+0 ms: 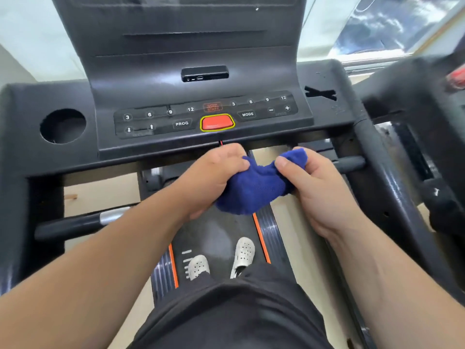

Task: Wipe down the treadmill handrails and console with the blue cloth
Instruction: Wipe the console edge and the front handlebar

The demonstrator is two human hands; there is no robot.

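The blue cloth (254,187) hangs bunched between both hands, just below the front edge of the black treadmill console (201,84). My left hand (214,175) grips its left end, and my right hand (319,190) pinches its right end between thumb and fingers. The console's button panel with a red stop key (217,122) lies right above the hands. A short handrail (75,224) with a silver sensor band sticks out at lower left. Another short grip (349,162) shows behind my right hand. The long right side rail (392,197) runs down the right.
A round cup holder (63,125) sits in the console's left wing. My feet in white perforated shoes (242,255) stand on the treadmill belt (214,235) below. A second black machine (427,96) stands close on the right. Windows lie behind the console.
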